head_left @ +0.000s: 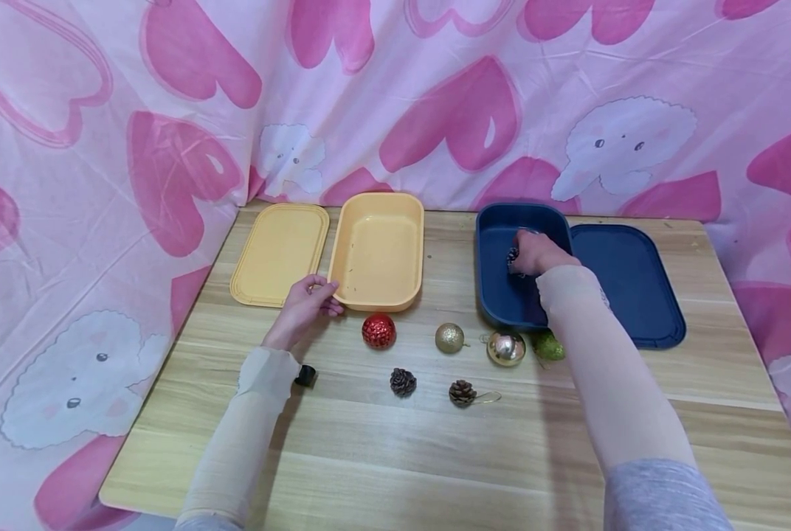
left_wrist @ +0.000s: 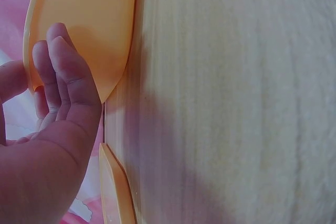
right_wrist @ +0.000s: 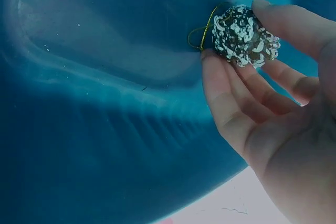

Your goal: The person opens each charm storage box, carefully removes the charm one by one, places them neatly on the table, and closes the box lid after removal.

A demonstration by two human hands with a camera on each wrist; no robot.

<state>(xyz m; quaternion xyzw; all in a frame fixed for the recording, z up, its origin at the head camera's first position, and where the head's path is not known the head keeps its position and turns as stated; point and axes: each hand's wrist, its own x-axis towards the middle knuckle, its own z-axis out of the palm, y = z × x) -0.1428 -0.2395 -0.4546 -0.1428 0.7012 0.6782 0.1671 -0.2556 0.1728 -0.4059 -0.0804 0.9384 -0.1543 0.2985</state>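
Note:
My right hand (head_left: pixel 540 253) reaches down inside the dark blue container (head_left: pixel 491 284). Between its thumb and fingers it holds a white-tipped pine cone (right_wrist: pixel 242 36) with a gold string loop, seen clearly in the right wrist view. At the near left corner of the yellow container (head_left: pixel 377 254), my left hand (head_left: pixel 302 304) grips the rim, thumb on the edge and the other fingers along the outer wall (left_wrist: pixel 100 9). Only a few dark specks show inside that container.
A yellow lid (head_left: pixel 281 254) lies left, a blue lid (head_left: pixel 628 284) right. In front are a red ball (head_left: pixel 378 331), a gold glitter ball (head_left: pixel 449 338), a shiny gold ball (head_left: pixel 506 348), a green ornament (head_left: pixel 548 346) and two brown pine cones (head_left: pixel 403 382).

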